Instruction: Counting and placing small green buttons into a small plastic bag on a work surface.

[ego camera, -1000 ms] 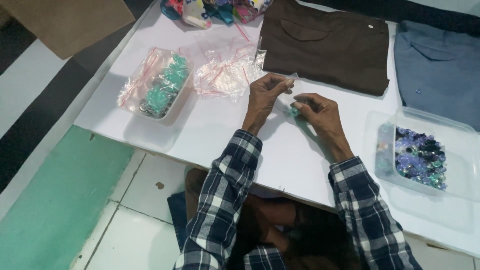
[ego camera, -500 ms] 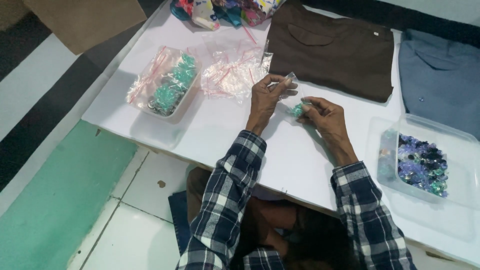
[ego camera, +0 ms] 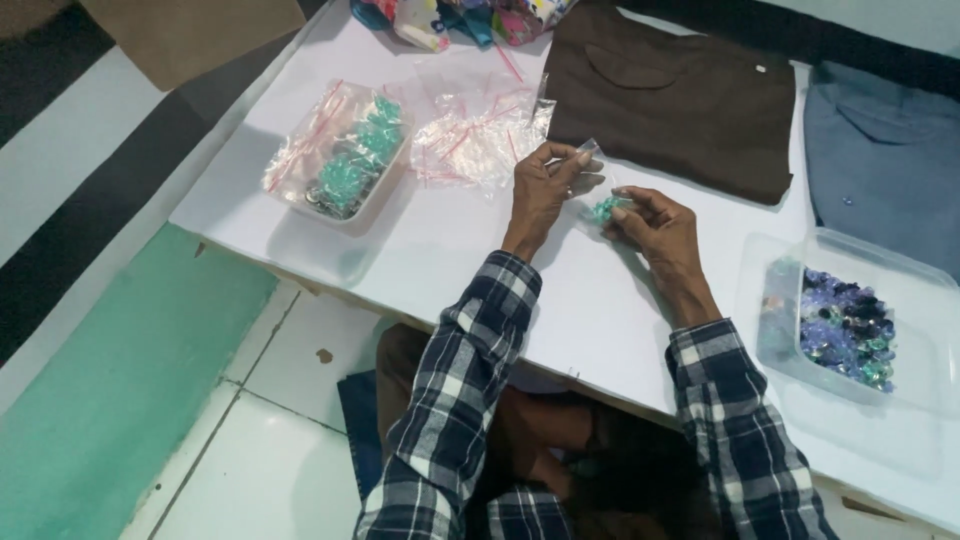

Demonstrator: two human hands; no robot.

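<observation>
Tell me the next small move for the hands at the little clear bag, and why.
Probably press the bag's mouth shut. The left hand pinches the top of the small clear bag, the right hand holds its lower end, and teal pieces already sit inside.

Landmark: brown folded garment (ego camera: pixel 670 100) at the table's far edge.

- Small clear plastic bag (ego camera: pixel 600 195), pinched between left hand (ego camera: pixel 540 185) and right hand (ego camera: pixel 655 225), just in front of the garment's near edge; teal bits inside.
- Loose heap of empty clear bags with red strips (ego camera: pixel 475 135), just left of the garment.
- Clear tub of filled bags (ego camera: pixel 340 155), teal contents, farther left, beyond that heap.
- Clear tub of loose purple and green pieces (ego camera: pixel 845 325), right of and nearer than the garment.
- Colourful packets (ego camera: pixel 450 18), beyond its left corner, cut off by the frame.
</observation>
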